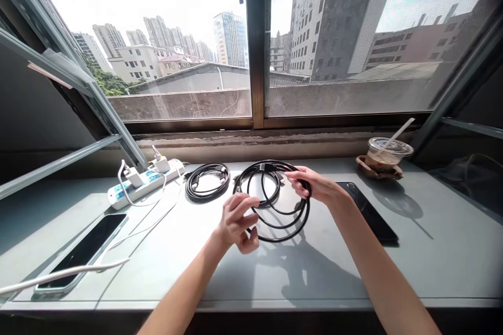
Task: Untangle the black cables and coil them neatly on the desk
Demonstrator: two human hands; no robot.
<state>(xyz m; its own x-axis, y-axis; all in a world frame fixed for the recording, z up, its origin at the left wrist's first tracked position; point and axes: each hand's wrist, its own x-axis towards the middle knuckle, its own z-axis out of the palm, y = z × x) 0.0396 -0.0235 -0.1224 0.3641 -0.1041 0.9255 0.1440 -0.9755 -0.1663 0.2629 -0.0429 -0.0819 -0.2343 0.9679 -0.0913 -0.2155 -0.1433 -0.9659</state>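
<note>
A looped black cable hangs above the desk in front of me. My right hand is closed around the right side of its loops, thumb and fingers pinching them together. At the left side of the loops is my left hand, with bent fingers and a gap between thumb and forefinger; it seems to hold nothing. Partly hidden behind the held loops, another coiled black cable lies on the desk. Farther left rests a separate coil of black cable with its plugs inside the ring.
A white power strip with plugged-in chargers and white cords stands at the left, near a phone. On the right, a black tablet lies behind my forearm. A lidded drink cup with a straw sits on a brown holder.
</note>
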